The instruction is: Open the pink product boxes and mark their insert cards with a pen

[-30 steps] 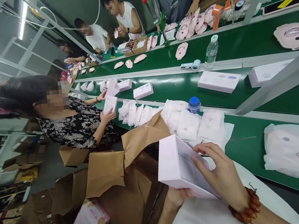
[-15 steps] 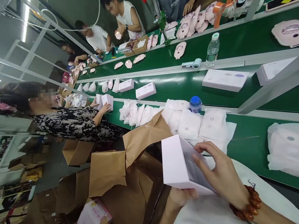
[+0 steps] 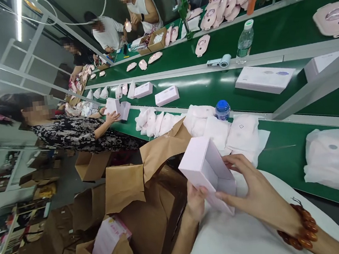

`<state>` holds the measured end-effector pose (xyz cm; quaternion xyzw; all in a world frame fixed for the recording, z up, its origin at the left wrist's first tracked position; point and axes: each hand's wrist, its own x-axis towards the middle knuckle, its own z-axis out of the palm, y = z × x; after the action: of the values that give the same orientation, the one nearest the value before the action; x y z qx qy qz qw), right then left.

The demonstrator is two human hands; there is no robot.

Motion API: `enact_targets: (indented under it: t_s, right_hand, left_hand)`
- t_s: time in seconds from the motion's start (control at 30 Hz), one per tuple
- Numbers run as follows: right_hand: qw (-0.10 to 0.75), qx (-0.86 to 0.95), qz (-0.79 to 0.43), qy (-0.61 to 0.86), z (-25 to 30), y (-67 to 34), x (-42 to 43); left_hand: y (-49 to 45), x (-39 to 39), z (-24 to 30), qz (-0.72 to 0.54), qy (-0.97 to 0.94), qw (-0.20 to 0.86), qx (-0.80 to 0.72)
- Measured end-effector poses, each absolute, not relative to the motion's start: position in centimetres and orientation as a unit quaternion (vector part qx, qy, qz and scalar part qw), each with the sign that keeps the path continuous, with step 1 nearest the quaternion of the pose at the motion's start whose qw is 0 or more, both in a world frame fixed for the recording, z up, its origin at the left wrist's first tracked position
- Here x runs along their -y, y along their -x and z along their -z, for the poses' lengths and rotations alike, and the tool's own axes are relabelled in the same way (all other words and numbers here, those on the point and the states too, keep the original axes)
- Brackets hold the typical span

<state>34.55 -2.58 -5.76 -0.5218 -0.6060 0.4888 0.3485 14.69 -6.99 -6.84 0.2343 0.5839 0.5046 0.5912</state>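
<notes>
A white cardboard box (image 3: 195, 164) is tilted in front of me, its open side turned toward me and its inside bare. My left hand (image 3: 196, 200) grips it from below, thumb up on its lower edge. Across the opening, my right hand (image 3: 253, 189) holds the box's right end between thumb and fingers; a beaded bracelet (image 3: 300, 226) circles that wrist. Just beyond the box, white-wrapped packages (image 3: 244, 135) lie on the green bench (image 3: 282, 151). A blue-capped jar (image 3: 222, 109) stands behind them.
Open brown cartons (image 3: 124, 189) fill the space at lower left, one holding a printed pink-white box (image 3: 108, 238). Closed white boxes (image 3: 265, 78) rest on the green conveyor (image 3: 201, 86). A grey post (image 3: 314, 86) rises at right. Co-workers sit opposite; another person (image 3: 66, 134) handles boxes at left.
The box has turned and tipped, showing more of its inside. My right hand has moved from reaching into the opening to gripping its edge. The left thumb now lies over the lower edge.
</notes>
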Motion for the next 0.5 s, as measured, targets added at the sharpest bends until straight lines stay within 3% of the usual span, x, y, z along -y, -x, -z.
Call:
enact_targets:
  t_s: [0.23, 0.5]
  right_hand:
    - [0.353, 0.633, -0.435, 0.534, 7.6, -33.8, 3.2]
    - [0.353, 0.66, -0.417, 0.516, 7.1, -33.5, 3.1]
  left_hand:
    - [-15.0, 7.1, 2.5, -0.431, -0.408, 0.457, -0.663]
    - [-13.8, 7.3, 1.9, -0.398, -0.419, 0.479, -0.661]
